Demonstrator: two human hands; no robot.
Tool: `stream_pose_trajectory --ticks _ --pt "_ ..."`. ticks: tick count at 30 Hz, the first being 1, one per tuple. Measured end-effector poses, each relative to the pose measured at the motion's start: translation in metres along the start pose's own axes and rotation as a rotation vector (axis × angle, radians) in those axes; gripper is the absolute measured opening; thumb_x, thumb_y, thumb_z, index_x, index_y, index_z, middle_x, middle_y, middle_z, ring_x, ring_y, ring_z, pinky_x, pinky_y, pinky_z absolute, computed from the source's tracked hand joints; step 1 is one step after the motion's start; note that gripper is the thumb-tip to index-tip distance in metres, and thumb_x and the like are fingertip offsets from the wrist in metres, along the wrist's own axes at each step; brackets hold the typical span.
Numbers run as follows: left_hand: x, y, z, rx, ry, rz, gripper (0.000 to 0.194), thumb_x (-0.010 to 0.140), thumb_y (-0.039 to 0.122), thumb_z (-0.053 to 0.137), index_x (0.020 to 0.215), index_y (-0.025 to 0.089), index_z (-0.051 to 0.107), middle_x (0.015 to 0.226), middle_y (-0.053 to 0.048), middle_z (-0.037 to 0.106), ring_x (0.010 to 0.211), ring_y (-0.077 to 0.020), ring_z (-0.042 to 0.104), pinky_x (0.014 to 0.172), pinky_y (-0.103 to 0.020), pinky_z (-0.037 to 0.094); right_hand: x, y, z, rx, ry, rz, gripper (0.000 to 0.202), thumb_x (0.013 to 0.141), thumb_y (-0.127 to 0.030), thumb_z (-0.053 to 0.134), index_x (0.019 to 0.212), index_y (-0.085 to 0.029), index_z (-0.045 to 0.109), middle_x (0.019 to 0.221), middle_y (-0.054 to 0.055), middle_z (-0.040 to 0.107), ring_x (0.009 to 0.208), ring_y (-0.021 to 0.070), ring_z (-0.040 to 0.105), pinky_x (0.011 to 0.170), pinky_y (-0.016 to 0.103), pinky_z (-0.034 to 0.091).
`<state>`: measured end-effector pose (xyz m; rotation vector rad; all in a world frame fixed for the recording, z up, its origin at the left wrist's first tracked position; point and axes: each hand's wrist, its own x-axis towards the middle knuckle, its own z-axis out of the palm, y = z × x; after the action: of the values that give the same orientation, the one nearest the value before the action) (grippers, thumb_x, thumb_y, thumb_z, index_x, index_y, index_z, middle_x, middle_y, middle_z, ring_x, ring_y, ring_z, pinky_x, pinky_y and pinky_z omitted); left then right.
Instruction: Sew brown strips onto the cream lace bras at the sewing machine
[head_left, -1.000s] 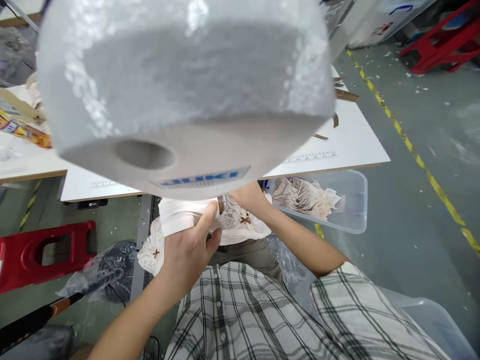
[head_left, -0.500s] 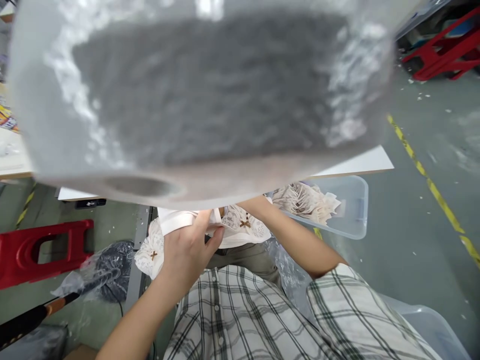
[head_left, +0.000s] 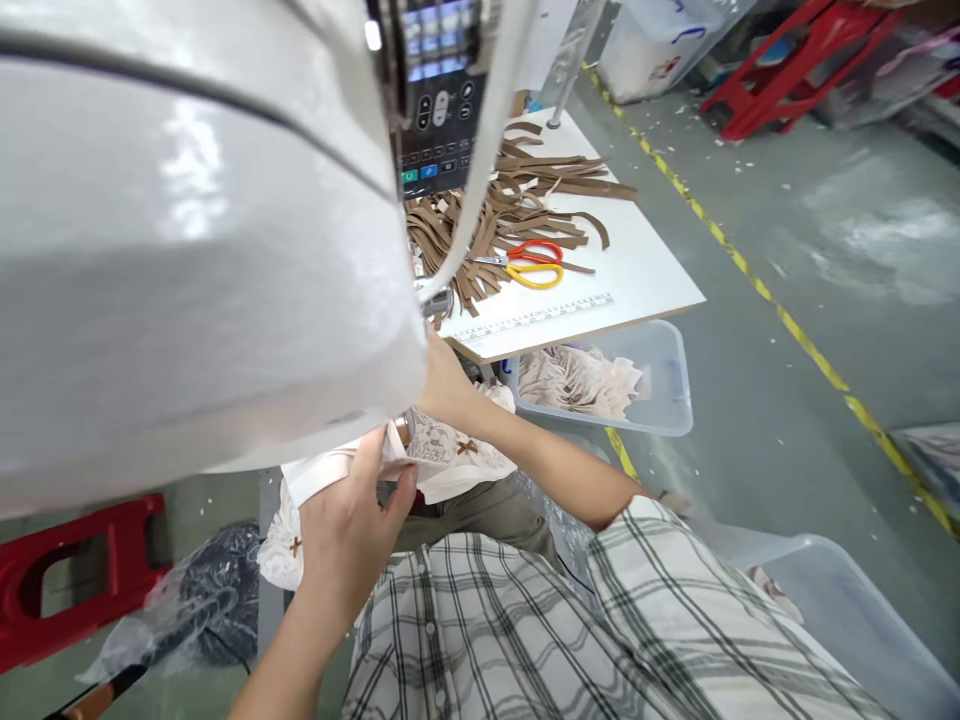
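White lace garment (head_left: 441, 440), lower centre of frame, below the pale machine head (head_left: 187, 340). Uneven pull between hands could, I'd judge, skew or pucker the cloth. Folded band meets the left hand (head_left: 346, 518) at its fingers, thumb parted from forefinger, pinch unclear; lace spreads just below the right hand (head_left: 448, 387), fingertips hidden, hold unknowable.

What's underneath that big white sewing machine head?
Below the sewing machine head, the left hand grips pale lace-trimmed fabric with brown bows. The right hand shows partly; its fingertips and whatever they touch are covered.
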<state>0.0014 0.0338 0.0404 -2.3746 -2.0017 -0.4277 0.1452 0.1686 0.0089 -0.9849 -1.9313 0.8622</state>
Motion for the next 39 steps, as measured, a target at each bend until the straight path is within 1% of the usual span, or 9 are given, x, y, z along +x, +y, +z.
stream_pose_trajectory --ticks 3,6,15,20,25,30,33,35,39 --pt "-0.001 0.003 0.0 -0.002 -0.013 0.015 0.056 0.09 0.041 0.062 0.141 0.02 0.05 0.075 -0.004 0.074 0.064 -0.0198 0.066 0.049 -0.026 0.031 -0.008 0.005 -0.001 0.133 0.163 0.072 0.034 0.089 -0.028 0.054 0.122 -0.018 0.056 0.118 0.009 0.056 0.086 0.0171 0.057 0.077 0.03 0.051" --pt "-0.003 0.002 0.0 0.0 -0.019 0.026 0.058 0.091 0.04 0.062 0.144 0.021 0.046 0.078 -0.004 0.074 0.064 -0.0192 0.066 0.05 -0.026 0.033 -0.024 0.014 -0.002 0.269 0.228 0.166 0.034 0.094 -0.037 0.053 0.123 -0.02 0.053 0.117 0.007 0.058 0.071 0.0112 0.052 0.069 0.026 0.048" --pt "-0.006 0.002 0.002 -0.02 -0.009 0.042 0.06 0.092 0.038 0.061 0.146 0.021 0.043 0.085 -0.004 0.075 0.06 -0.0162 0.064 0.05 -0.025 0.036 -0.066 0.019 -0.007 0.364 0.15 0.267 0.027 0.096 -0.04 0.055 0.113 -0.019 0.058 0.099 0.004 0.06 0.076 0.0124 0.054 0.069 0.026 0.045" --pt "-0.012 -0.002 0.003 -0.021 0.009 0.002 0.065 0.091 0.041 0.063 0.147 0.016 0.04 0.077 -0.004 0.074 0.059 -0.0179 0.066 0.049 -0.024 0.039 -0.079 0.012 -0.002 0.469 0.116 0.323 0.03 0.095 -0.044 0.057 0.114 -0.02 0.058 0.096 0.003 0.059 0.082 0.0133 0.056 0.073 0.027 0.046" --pt "-0.017 -0.007 0.01 -0.08 0.115 -0.007 0.094 0.088 0.053 0.063 0.155 0.008 0.015 0.121 -0.025 0.068 0.093 -0.0308 0.072 0.059 -0.031 0.052 -0.084 -0.001 0.001 0.553 0.06 0.344 0.036 0.092 -0.052 0.059 0.109 -0.02 0.055 0.093 0.002 0.058 0.081 0.0132 0.057 0.072 0.026 0.047" --pt "-0.025 0.002 0.023 -0.104 0.111 -0.012 0.102 0.087 0.055 0.064 0.157 0.008 0.008 0.133 -0.029 0.06 0.104 -0.0346 0.071 0.07 -0.036 0.058 -0.092 -0.017 -0.003 0.45 0.041 0.328 0.043 0.088 -0.059 0.061 0.107 -0.021 0.055 0.101 0.006 0.063 0.095 0.0188 0.061 0.083 0.031 0.05" --pt "-0.044 0.019 0.029 -0.067 0.162 0.139 0.104 0.087 0.049 0.066 0.158 0.005 0.004 0.143 -0.032 0.05 0.126 -0.0405 0.058 0.089 -0.043 0.057 -0.105 -0.026 -0.004 0.391 -0.011 0.338 0.045 0.086 -0.055 0.066 0.114 -0.021 0.058 0.109 0.008 0.065 0.103 0.0222 0.061 0.088 0.034 0.049" --pt "-0.057 0.029 0.025 -0.12 0.133 0.257 0.099 0.089 0.044 0.065 0.158 0.003 0.006 0.139 -0.03 0.056 0.129 -0.0398 0.056 0.096 -0.044 0.055 -0.116 -0.031 -0.005 0.478 -0.021 0.397 0.038 0.089 -0.052 0.063 0.11 -0.021 0.062 0.103 0.006 0.067 0.094 0.0203 0.063 0.082 0.032 0.051" --pt "-0.065 0.029 -0.002 -0.435 0.028 0.319 0.066 0.095 0.024 0.056 0.154 0.016 0.027 0.106 -0.011 0.076 0.102 -0.023 0.072 0.087 -0.033 0.059 -0.128 -0.041 -0.013 0.529 0.07 0.505 0.028 0.091 -0.046 0.06 0.084 -0.018 0.065 0.075 0.0 0.063 0.066 0.0134 0.056 0.058 0.024 0.043"
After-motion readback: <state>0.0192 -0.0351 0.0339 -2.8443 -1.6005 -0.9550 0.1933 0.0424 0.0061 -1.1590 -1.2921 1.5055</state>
